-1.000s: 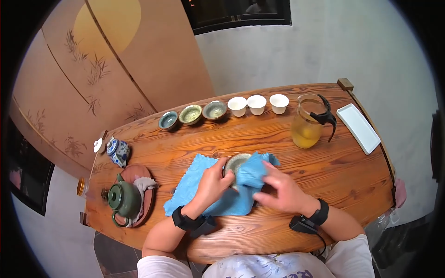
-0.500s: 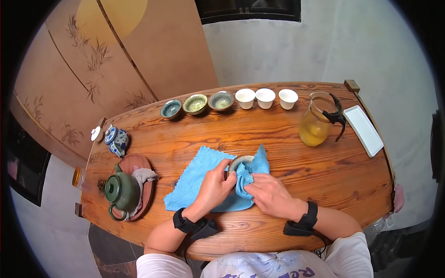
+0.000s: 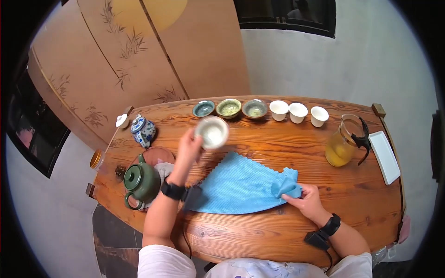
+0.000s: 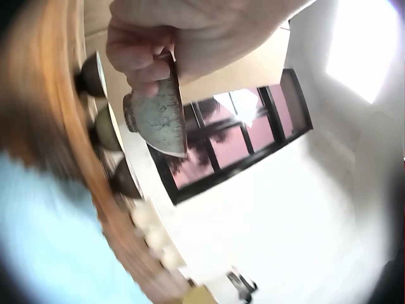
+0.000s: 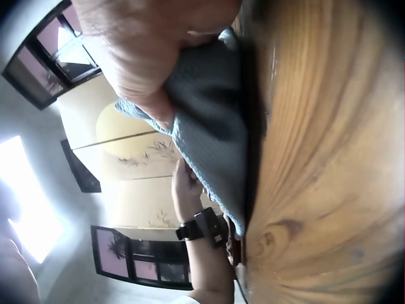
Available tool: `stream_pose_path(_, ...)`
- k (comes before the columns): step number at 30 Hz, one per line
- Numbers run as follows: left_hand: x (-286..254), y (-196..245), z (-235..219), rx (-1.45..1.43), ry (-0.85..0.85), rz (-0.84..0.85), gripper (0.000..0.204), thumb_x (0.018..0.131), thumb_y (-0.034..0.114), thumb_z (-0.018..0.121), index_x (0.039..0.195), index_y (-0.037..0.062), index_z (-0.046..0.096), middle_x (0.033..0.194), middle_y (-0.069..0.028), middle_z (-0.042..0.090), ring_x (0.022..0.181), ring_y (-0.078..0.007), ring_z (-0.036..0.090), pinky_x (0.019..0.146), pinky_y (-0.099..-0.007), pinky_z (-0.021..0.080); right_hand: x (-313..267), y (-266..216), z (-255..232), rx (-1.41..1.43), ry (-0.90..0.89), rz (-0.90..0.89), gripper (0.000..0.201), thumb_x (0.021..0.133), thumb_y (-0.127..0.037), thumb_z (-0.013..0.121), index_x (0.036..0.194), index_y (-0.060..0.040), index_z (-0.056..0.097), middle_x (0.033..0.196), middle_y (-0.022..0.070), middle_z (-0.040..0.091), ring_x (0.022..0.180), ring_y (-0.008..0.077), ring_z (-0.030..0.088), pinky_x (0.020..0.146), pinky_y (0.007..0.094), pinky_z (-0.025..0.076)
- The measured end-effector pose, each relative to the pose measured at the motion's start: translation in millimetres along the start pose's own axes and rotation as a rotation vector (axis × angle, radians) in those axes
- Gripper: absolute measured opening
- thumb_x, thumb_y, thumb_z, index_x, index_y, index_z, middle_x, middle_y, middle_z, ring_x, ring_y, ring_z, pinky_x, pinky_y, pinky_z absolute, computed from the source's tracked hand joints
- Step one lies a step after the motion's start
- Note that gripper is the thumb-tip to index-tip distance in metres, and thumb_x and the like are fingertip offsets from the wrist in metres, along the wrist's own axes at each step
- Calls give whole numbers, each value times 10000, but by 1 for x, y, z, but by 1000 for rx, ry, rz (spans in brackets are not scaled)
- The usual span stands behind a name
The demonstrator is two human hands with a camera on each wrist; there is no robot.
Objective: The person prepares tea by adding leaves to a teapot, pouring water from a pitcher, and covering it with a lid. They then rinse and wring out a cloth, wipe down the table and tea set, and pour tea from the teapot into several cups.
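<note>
My left hand (image 3: 188, 149) grips a grey-white glazed teacup (image 3: 212, 132) by its side, held up over the table just in front of the row of bowls. In the left wrist view the teacup (image 4: 161, 117) shows its crackled outer wall and small foot, fingers and thumb on its rim and side. A light blue cloth (image 3: 236, 185) lies spread on the wood, and my right hand (image 3: 308, 202) pinches its bunched right corner. From the right wrist, the cloth (image 5: 209, 107) hangs from thumb and fingers close over the table.
Three glazed bowls (image 3: 229, 108) and three white cups (image 3: 298, 113) line the back. At right stand a glass pitcher (image 3: 340, 150) of yellow tea and a white tray (image 3: 384, 158). A green teapot (image 3: 143, 183) and a blue-and-white jar (image 3: 143, 132) are at left.
The left hand has lifted the teacup out of the cloth, up and to the left. The right hand has moved right with a corner, and the cloth now lies spread out. The head view has shifted.
</note>
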State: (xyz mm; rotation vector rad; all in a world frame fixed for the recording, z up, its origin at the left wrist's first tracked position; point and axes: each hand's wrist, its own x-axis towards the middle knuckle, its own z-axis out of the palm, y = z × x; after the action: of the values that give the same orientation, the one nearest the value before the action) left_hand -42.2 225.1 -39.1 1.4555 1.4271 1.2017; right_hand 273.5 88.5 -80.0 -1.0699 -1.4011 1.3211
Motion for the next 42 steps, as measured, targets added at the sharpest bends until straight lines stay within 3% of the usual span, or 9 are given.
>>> stream_pose_path(2, 42, -18, -31, -121, 198, -26, 115, 828, 66, 427, 923, 6, 450, 526, -100, 508, 320, -143, 444, 229, -274, 338, 2, -9, 1, 136, -15, -17, 143, 783, -60, 634, 896, 26, 613, 809, -14, 599, 734, 29, 507, 657, 197, 432)
stream_pose_path(6, 109, -61, -76, 80, 505, -100, 119, 837, 88, 436, 902, -7, 404, 581, -124, 547, 375, -164, 496, 296, -295, 417, -1, -2, -3, 213, -47, -31, 207, 811, -60, 593, 989, 44, 571, 886, 11, 585, 789, 52, 510, 708, 202, 430)
stream_pose_path(9, 126, -71, -79, 118, 594, -233, 144, 849, 104, 444, 907, -26, 421, 594, -127, 555, 401, -174, 521, 321, -305, 442, -1, 1, -5, 192, -90, 31, 219, 810, -75, 597, 991, 45, 569, 894, 19, 584, 798, 56, 509, 715, 207, 432)
stream_pose_path(17, 151, -89, -69, -117, 549, -332, 263, 857, 101, 381, 1034, -62, 488, 683, -125, 568, 497, -173, 544, 408, -294, 482, -1, -1, -8, 179, -173, 121, 223, 799, -104, 607, 959, 49, 573, 816, 8, 561, 739, 58, 482, 663, 213, 419)
stream_pose_path(26, 135, -98, -56, -469, 357, -361, 564, 850, 469, 451, 1080, -45, 421, 658, -123, 537, 537, -235, 556, 480, -371, 522, 0, -3, -7, 146, -190, 85, 245, 801, -122, 604, 973, 48, 568, 769, 10, 554, 700, 58, 476, 626, 215, 412)
stream_pose_path(28, 140, -109, -47, -441, 240, -512, 622, 824, 541, 447, 1083, -23, 422, 628, -112, 517, 507, -227, 542, 459, -352, 512, 0, -2, -5, 135, -167, 46, 254, 805, -128, 601, 983, 50, 565, 773, 9, 556, 702, 58, 478, 629, 213, 413)
stream_pose_path(32, 130, -63, -10, -304, 111, -495, 565, 814, 523, 489, 1047, 11, 437, 655, -117, 562, 477, -191, 526, 438, -312, 490, 0, 1, -7, 134, -183, 56, 253, 810, -132, 597, 992, 41, 567, 756, -4, 543, 691, 55, 469, 616, 208, 405)
stream_pose_path(37, 150, -66, 0, -292, 139, -485, 224, 868, 130, 373, 1011, -28, 445, 742, -166, 605, 477, -172, 524, 412, -295, 462, 1, 4, -7, 193, -233, 63, 261, 818, -141, 592, 1022, 20, 566, 708, -30, 505, 649, 41, 445, 575, 198, 380)
stream_pose_path(42, 144, -47, -2, -63, 186, -420, 200, 850, 175, 367, 961, 20, 429, 628, -103, 555, 448, -170, 455, 385, -325, 394, 4, 11, -6, 163, -227, 25, 305, 813, -158, 604, 1047, 31, 552, 728, -18, 540, 660, 46, 463, 594, 200, 400)
